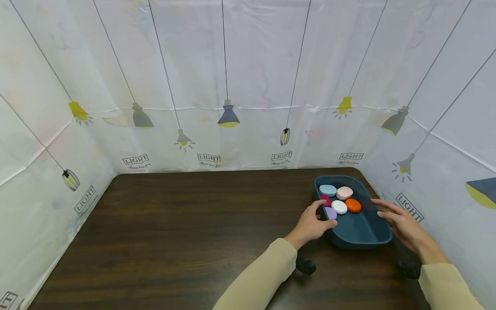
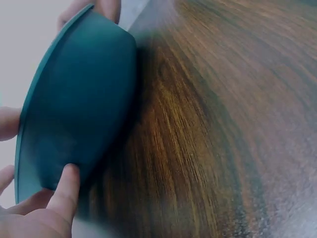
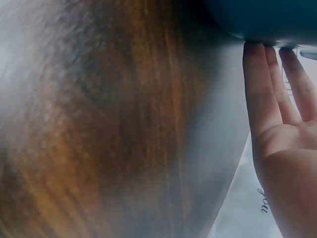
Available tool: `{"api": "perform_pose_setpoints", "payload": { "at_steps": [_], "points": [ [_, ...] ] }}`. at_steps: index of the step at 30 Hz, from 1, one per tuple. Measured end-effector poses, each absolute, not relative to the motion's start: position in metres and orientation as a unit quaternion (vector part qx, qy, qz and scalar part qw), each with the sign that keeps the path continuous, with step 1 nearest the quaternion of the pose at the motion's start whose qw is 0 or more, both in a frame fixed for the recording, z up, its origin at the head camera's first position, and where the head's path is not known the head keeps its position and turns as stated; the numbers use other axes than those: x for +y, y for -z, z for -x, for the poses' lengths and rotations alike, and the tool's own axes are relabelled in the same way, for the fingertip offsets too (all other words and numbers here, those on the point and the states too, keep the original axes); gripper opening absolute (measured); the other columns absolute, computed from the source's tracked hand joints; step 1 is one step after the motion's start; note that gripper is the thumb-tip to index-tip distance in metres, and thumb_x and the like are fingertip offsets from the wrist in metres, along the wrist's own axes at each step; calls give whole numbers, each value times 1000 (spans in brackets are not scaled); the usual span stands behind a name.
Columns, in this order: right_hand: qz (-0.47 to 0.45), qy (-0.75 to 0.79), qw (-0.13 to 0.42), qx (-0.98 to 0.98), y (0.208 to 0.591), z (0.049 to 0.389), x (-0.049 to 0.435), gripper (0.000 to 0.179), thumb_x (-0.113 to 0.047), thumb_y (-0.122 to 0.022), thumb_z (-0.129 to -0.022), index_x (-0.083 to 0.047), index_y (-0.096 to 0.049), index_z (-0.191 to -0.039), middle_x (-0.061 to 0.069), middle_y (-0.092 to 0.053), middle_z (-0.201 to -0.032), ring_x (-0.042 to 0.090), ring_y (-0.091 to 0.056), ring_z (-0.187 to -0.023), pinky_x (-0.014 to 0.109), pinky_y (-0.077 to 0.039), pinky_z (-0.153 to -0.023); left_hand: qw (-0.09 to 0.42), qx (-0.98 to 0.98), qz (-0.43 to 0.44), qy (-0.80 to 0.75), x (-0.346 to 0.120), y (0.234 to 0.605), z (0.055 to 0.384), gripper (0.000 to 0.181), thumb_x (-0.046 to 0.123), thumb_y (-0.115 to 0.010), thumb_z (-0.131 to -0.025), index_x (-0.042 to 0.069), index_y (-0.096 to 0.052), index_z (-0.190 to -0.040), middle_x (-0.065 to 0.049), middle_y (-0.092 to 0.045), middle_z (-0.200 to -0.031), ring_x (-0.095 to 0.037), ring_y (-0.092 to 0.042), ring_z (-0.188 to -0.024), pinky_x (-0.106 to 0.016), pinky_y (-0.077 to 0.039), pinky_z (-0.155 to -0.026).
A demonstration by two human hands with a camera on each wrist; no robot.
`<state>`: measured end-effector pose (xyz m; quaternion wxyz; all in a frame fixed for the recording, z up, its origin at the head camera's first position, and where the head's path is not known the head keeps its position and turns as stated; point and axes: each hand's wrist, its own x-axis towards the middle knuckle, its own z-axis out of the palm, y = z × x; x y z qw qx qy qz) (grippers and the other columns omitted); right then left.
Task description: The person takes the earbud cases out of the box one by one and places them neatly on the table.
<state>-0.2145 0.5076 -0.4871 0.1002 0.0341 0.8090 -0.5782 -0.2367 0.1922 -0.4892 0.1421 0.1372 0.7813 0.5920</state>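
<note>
A dark blue plastic tub with rounded corners stands at the right of the table. Smooth oval pieces lie in its left and far part: light blue, pale pink, orange, white, magenta and lilac. My left hand holds the left wall at the rim; one finger presses its outer side in the left wrist view. At the opposite side is my right hand, whose straight fingers meet the tub's outside with their tips in the right wrist view.
The dark wood table extends far to the left of the tub. A white curtain printed with hanging lamps surrounds the back and sides, close to the tub on the right. Dark wrist devices sit below both hands.
</note>
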Motion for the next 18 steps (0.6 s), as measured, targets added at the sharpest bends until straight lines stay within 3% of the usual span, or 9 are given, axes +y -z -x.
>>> {"api": "perform_pose_setpoints", "payload": {
  "at_steps": [3,8,10,15,18],
  "points": [
    [-32,588,103,802,486,214,508,60,-34,-47,-109,-18,-25,-163,23,6,-167,50,-14,-146,19,-50,-85,143,779,-134,-595,194,492,236,62,27,-80,-89,31,-52,-144,3,-51,-147,-23,-60,-118,-36,-55,-95],
    [-38,591,112,798,485,216,506,60,-35,-48,-108,-19,-27,-162,23,5,-167,24,-37,-133,22,-52,-88,148,778,-129,-596,191,493,237,62,26,-80,-89,31,-52,-144,3,-51,-148,-24,-60,-118,-38,-55,-95],
    [-42,594,118,795,485,217,505,61,-35,-49,-108,-19,-27,-162,23,6,-167,17,-39,-129,23,-52,-88,151,777,-125,-598,190,493,238,62,26,-80,-89,32,-52,-144,3,-51,-148,-23,-60,-118,-38,-55,-94],
    [-41,605,125,785,485,217,501,62,-34,-50,-108,-20,-26,-162,24,9,-167,39,-28,-138,25,-53,-87,153,773,-120,-604,185,491,237,61,25,-79,-90,32,-52,-143,1,-51,-146,-20,-59,-113,-37,-56,-92],
    [-30,604,124,787,484,217,497,62,-32,-51,-107,-18,-25,-162,24,8,-167,42,-23,-141,27,-53,-87,155,770,-116,-608,181,490,237,61,23,-80,-89,30,-53,-143,0,-53,-144,-21,-60,-112,-38,-56,-91]
  ]
}}
